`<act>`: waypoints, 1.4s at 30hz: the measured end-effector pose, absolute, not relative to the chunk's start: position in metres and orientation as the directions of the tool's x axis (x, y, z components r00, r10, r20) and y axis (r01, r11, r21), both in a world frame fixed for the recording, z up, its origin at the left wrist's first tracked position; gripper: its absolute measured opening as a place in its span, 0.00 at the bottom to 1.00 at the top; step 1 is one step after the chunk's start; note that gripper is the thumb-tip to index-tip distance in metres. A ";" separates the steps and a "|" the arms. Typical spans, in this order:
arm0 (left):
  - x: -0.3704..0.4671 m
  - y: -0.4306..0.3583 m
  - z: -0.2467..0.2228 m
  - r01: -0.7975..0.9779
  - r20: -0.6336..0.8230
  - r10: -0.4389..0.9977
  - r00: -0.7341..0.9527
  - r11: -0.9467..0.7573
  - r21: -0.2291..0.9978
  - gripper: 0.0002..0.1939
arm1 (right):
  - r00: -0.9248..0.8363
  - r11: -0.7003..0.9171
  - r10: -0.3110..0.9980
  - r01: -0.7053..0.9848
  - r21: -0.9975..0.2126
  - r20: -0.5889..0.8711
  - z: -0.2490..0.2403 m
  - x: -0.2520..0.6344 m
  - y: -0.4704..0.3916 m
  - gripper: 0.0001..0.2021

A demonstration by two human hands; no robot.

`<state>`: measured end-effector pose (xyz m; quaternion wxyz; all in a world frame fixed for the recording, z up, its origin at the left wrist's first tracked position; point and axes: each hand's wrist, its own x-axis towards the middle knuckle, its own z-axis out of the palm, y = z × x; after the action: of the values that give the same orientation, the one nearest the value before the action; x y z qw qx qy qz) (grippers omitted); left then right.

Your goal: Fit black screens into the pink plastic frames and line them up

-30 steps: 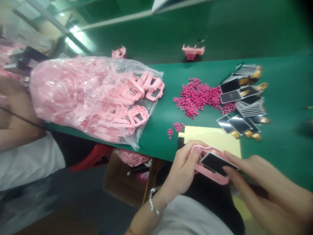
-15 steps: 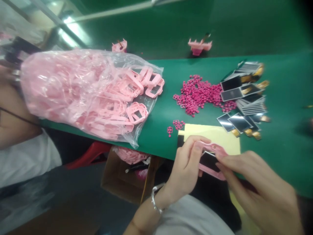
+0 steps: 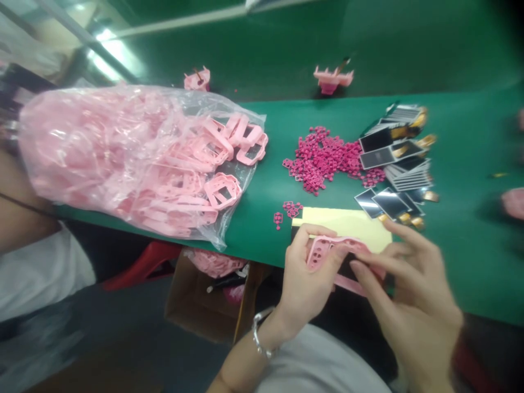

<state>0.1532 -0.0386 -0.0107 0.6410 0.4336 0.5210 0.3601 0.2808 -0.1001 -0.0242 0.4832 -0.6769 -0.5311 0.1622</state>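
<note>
My left hand [image 3: 305,278] is closed around the left end of a pink plastic housing [image 3: 350,284], its thumb pressing inside the frame. A dark display screen [image 3: 347,266] lies in the housing's window, partly covered by my fingers. My right hand [image 3: 421,295] pinches the screen at its right side with thumb and index finger, while its other fingers are raised. Under the housing on the table is a pale yellow pad [image 3: 347,221]. Several loose screens with gold flex cables [image 3: 391,203] lie just beyond my right hand.
A big clear bag of pink housings [image 3: 102,153] covers the table's left part. Magenta button sets [image 3: 323,155] are heaped mid-table. Pink assemblies [image 3: 333,79] stand along the far side. Below the edge is a cardboard box [image 3: 196,305]. Another person's arm [image 3: 20,202] is at left.
My left thumb has moved inward over the housing, whose button holes now show. My right hand has shifted left, with its fingers more spread. The view has turned slightly.
</note>
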 end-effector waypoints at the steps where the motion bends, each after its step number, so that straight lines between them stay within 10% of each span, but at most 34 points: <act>1: 0.154 -0.041 -0.012 -0.021 -0.339 0.923 0.182 0.348 0.937 0.10 | 0.455 -0.028 0.867 0.448 -0.894 0.201 -0.025 0.275 -0.100 0.13; 11: 0.144 -0.048 -0.013 0.036 -0.019 0.999 0.032 0.018 0.999 0.05 | 0.480 -0.300 0.839 0.020 -0.954 -0.254 -0.014 0.251 -0.093 0.13; 22: 0.141 -0.047 -0.026 0.145 0.021 1.000 0.018 -0.024 0.989 0.03 | 0.515 -0.198 0.844 0.035 -0.980 -0.152 -0.030 0.242 -0.074 0.09; 28: 0.127 -0.026 -0.042 -0.160 -0.222 0.935 -0.278 0.183 0.970 0.05 | 0.329 -0.083 0.938 0.518 -0.852 0.108 -0.047 0.272 -0.089 0.15; 35: 0.152 -0.035 -0.064 -0.143 -0.231 0.969 -0.084 0.218 0.965 0.11 | 0.022 0.143 0.920 0.910 -0.389 0.391 -0.081 0.287 -0.097 0.10; 42: 0.150 -0.027 -0.057 -0.110 -0.316 0.948 -0.026 0.311 0.944 0.10 | 0.422 0.002 0.885 0.417 -0.909 0.195 -0.052 0.304 -0.103 0.05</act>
<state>0.1496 -0.0273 -0.0575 0.5878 0.3763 0.5569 0.4503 0.3039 -0.1034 -0.0519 0.5137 -0.6688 -0.4867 0.2278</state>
